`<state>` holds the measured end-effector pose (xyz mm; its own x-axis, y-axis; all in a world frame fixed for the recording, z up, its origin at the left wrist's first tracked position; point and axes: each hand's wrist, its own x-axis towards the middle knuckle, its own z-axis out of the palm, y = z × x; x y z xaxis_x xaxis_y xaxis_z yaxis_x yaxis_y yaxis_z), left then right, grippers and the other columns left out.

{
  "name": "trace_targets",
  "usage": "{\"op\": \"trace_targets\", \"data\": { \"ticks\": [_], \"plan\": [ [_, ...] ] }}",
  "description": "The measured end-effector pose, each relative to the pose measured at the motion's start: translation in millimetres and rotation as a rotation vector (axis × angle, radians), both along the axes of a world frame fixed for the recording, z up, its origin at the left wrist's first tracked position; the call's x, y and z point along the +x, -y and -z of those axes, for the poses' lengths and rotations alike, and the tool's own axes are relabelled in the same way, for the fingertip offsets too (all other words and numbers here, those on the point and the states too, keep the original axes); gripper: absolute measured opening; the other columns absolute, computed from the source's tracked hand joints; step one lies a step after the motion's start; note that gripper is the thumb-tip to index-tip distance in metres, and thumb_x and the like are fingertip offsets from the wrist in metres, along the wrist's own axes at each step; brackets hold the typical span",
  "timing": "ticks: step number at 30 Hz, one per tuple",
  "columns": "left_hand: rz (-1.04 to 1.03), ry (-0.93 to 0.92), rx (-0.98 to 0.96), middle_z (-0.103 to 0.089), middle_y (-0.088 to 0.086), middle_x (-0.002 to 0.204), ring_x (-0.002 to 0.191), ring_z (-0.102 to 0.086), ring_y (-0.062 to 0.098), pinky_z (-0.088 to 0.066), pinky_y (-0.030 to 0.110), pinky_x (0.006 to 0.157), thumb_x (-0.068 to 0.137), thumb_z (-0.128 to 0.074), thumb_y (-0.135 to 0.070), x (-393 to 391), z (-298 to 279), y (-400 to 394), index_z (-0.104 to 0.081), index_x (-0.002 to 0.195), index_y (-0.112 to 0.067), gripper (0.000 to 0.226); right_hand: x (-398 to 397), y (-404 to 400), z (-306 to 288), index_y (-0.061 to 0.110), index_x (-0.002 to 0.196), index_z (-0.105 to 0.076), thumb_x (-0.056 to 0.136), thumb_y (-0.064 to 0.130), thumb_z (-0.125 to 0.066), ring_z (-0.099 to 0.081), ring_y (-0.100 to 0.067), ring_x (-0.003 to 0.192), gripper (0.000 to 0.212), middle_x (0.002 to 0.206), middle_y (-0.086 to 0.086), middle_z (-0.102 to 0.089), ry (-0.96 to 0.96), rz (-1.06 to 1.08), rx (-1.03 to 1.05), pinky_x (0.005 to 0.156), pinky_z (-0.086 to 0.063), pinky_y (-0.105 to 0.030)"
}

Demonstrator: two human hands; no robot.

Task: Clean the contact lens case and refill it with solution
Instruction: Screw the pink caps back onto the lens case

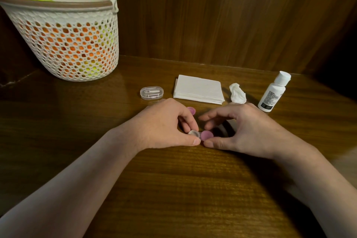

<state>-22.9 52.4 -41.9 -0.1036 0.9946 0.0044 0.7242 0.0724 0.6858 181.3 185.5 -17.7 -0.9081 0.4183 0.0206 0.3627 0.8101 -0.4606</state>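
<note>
The left hand (pixel 164 123) pinches the lens case (pixel 193 133) at mid-table, hiding most of it; one open well shows. The right hand (pixel 245 127) curls loosely around the purple cap (pixel 206 135), apparently only its thumb touching. The solution bottle (pixel 272 94)'s label print is unreadable.

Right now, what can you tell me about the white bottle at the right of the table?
The white bottle is small, of opaque plastic by its look, with a white cap that is on. A dark printed label covers its lower front; the print is too small to read. It stands on the wooden table, looking tilted in this wide-angle view, right of the crumpled tissue and beyond the right hand. Neither hand touches it.
</note>
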Motion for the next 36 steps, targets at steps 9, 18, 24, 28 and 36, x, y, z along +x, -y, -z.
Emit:
{"op": "trace_targets", "data": {
  "ticks": [9, 18, 24, 28, 36],
  "plan": [
    [0.001, -0.006, -0.012, -0.073, -0.034, 0.089, 0.066, -0.049, -0.033, -0.038, -0.002, 0.048, 0.085, -0.090, -0.035, 0.2, 0.0, -0.5, -0.083, 0.097, -0.033, 0.014, -1.8, -0.1, 0.9, 0.051, 0.123, -0.070, 0.080, 0.047, -0.092, -0.065, 0.010, 0.110, 0.049, 0.100, 0.038, -0.075, 0.014, 0.005, -0.023, 0.111, -0.048, -0.040],
    [0.004, -0.024, -0.004, -0.076, -0.025, 0.088, 0.066, -0.050, -0.032, -0.033, 0.003, 0.055, 0.085, -0.089, -0.037, 0.4, -0.2, -0.3, -0.083, 0.097, -0.035, 0.014, -0.1, -3.9, 2.7, 0.049, 0.124, -0.070, 0.078, 0.047, -0.093, -0.065, 0.012, 0.111, 0.051, 0.104, 0.035, -0.076, -0.027, -0.018, -0.081, 0.109, -0.048, -0.033],
    [-0.003, -0.011, -0.019, -0.075, -0.028, 0.089, 0.063, -0.049, -0.033, -0.033, 0.002, 0.052, 0.085, -0.089, -0.036, 0.6, -0.6, -0.3, -0.082, 0.096, -0.034, 0.013, 0.9, -7.2, 4.3, 0.045, 0.124, -0.073, 0.082, 0.038, -0.093, -0.061, 0.016, 0.114, 0.048, 0.099, 0.035, -0.078, -0.046, -0.026, -0.110, 0.113, -0.039, -0.032],
    [-0.007, -0.007, -0.020, -0.075, -0.029, 0.089, 0.064, -0.049, -0.033, -0.033, 0.003, 0.057, 0.085, -0.090, -0.036, 0.7, -0.4, -0.6, -0.083, 0.098, -0.034, 0.015, -0.4, -7.7, 5.0, 0.044, 0.117, -0.076, 0.080, 0.042, -0.093, -0.061, 0.010, 0.112, 0.041, 0.095, 0.034, -0.078, -0.052, -0.028, -0.102, 0.108, -0.043, -0.034],
    [-0.003, -0.021, -0.010, -0.076, -0.024, 0.087, 0.071, -0.049, -0.035, -0.033, 0.008, 0.058, 0.084, -0.091, -0.035, 0.5, -1.6, -1.2, -0.083, 0.097, -0.032, 0.016, 0.2, -10.3, 8.7, 0.039, 0.105, -0.081, 0.080, 0.031, -0.096, -0.074, 0.009, 0.098, 0.031, 0.096, 0.028, -0.080, -0.070, -0.051, -0.155, 0.091, -0.047, -0.008]
  ]
}}
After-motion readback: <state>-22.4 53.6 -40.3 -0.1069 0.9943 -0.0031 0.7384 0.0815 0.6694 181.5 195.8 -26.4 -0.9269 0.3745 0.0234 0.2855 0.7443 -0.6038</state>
